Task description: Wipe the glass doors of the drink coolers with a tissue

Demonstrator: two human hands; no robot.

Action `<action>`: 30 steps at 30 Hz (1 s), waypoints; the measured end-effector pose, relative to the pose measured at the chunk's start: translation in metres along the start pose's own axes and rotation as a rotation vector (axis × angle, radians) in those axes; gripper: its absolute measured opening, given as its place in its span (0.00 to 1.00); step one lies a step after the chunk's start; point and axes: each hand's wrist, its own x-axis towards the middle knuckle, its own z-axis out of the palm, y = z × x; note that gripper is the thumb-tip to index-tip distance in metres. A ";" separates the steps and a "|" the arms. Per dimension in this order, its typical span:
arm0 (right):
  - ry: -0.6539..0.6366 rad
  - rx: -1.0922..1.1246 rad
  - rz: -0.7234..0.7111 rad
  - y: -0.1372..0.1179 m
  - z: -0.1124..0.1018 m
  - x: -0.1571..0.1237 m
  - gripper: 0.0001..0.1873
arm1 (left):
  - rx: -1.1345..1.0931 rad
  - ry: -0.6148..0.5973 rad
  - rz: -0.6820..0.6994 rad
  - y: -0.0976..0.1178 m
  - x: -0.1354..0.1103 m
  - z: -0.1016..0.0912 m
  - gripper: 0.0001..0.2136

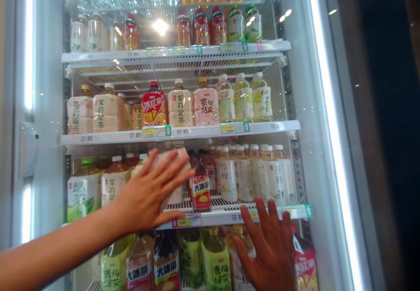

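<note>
My left hand reaches in from the lower left, its fingers spread flat over a pale, folded piece that looks like a white cloth, pressed against the glass door of a drinks fridge. The hand hides much of that cloth. Lower right, my right hand is raised with fingers apart and nothing held, at or close to the glass. Between the hands, behind the door, stands a red-labelled bottle of iced tea; white-labelled tea bottles are grouped to its right.
Shelves with price strips carry rows of bottled tea, among them a red-labelled bottle and a pink-labelled bottle. Lit strips run down both sides. A light's reflection shows on the glass.
</note>
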 end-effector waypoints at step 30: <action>-0.014 0.022 -0.153 -0.041 0.022 0.145 0.40 | -0.032 0.068 -0.454 -0.047 -0.044 -0.003 0.44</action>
